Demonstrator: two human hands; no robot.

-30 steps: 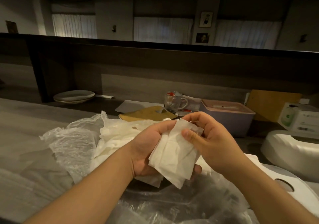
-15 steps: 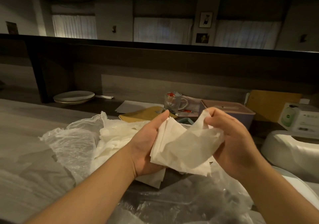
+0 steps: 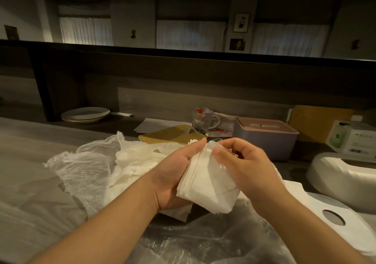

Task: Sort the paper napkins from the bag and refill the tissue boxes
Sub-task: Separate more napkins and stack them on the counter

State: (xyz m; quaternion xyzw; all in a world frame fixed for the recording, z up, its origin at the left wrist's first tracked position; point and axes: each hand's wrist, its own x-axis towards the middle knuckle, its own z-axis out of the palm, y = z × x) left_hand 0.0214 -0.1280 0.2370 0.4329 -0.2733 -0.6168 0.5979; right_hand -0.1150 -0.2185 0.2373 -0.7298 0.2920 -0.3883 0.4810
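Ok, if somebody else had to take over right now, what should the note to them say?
Left hand: grips a stack of napkins from the side.
Right hand: thumb and fingers pinch the top of the same stack.
Plastic bag: lies open on the table, with loose napkins in it, not yet sorted.
Tissue box: stands behind the hands, lid on. A white box lies to the right.
Done: one stack gathered.
Left: sort the rest, then fill the boxes.
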